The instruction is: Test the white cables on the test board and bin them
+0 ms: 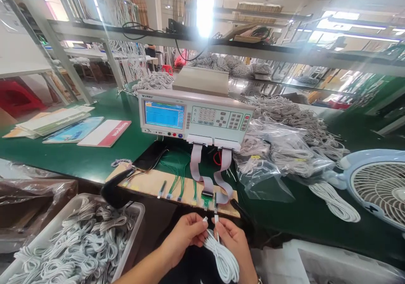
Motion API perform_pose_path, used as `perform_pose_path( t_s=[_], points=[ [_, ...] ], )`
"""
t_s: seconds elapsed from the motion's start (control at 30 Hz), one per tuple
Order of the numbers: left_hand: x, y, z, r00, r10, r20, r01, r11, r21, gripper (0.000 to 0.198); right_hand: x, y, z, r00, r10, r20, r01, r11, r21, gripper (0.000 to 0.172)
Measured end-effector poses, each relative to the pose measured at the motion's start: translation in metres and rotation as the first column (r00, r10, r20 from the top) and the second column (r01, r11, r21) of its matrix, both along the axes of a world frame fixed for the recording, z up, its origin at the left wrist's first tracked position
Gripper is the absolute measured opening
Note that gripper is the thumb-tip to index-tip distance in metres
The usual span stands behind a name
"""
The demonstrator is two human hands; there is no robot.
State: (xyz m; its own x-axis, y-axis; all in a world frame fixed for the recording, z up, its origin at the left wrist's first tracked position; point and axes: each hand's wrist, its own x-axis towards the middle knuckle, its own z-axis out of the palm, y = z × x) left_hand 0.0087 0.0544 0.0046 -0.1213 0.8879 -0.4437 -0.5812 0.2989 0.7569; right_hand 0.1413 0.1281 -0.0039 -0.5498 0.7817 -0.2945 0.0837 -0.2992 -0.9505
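- Both hands in action at the near edge of the bench: the left hand [191,230] pinches one plug [205,219] of a coiled white cable [224,262], thumb against fingers.
- The right hand [234,241] grips the other plug [217,219], its tip pointing to the far side; the coil hangs near, between the hands, against the right palm.
- Just beyond sit the green circuit board [207,202] and a dark connector [215,199] on the wooden strip [148,183]; neither plug looks seated.
- So this reads as lining up for a connection; the next move seems to call for squaring each plug to its socket and pushing straight.
- Over to the writing! The tester [196,111], farther back, wears a logo at its upper left, too small to read.
- Its lit blue screen [164,116] and keypad [218,119] carry tiny, illegible legends.
- Far left, a red-banded booklet [98,133] shows pale lettering, slanted and unreadable.
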Motion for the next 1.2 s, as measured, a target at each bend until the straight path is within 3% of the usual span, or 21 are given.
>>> perform_pose_path(
  t_s=[0.2,0.4,0.63,0.77,0.87,1.07,1.2],
  points=[
    [0.002,0.001,-0.006,0.999,0.051,-0.017,-0.051,0.999,0.000,0.028,-0.004,-0.001,0.003,0.999,-0.020,-0.042,0.021,1.000,0.021,0.030],
    [-0.003,0.001,-0.005,0.997,0.076,-0.001,-0.076,0.997,0.010,0.028,-0.015,-0.005,0.001,0.979,-0.151,-0.140,0.135,0.984,-0.119,0.031],
    [0.005,0.005,-0.001,0.994,0.099,-0.039,-0.099,0.995,0.004,0.027,0.000,-0.003,0.009,0.999,-0.017,-0.039,0.019,0.999,0.051,0.032],
    [0.013,0.010,-0.003,0.980,0.194,-0.032,-0.194,0.981,0.020,0.028,0.007,-0.006,0.010,0.999,-0.020,0.025,0.017,0.993,0.121,0.034],
    [0.018,0.010,-0.002,0.960,0.281,-0.010,-0.281,0.960,0.009,0.028,0.008,-0.007,0.007,0.997,-0.031,0.077,0.020,0.991,0.131,0.035],
    [0.017,0.010,0.002,0.965,0.259,0.031,-0.257,0.965,-0.055,0.027,0.007,-0.005,0.002,1.000,-0.016,0.025,0.013,0.995,0.097,0.032],
    [0.024,0.011,-0.004,0.933,0.351,0.076,-0.351,0.936,-0.010,0.028,0.007,-0.005,-0.001,0.999,-0.041,0.028,0.038,0.993,0.108,0.032]
  ],
)
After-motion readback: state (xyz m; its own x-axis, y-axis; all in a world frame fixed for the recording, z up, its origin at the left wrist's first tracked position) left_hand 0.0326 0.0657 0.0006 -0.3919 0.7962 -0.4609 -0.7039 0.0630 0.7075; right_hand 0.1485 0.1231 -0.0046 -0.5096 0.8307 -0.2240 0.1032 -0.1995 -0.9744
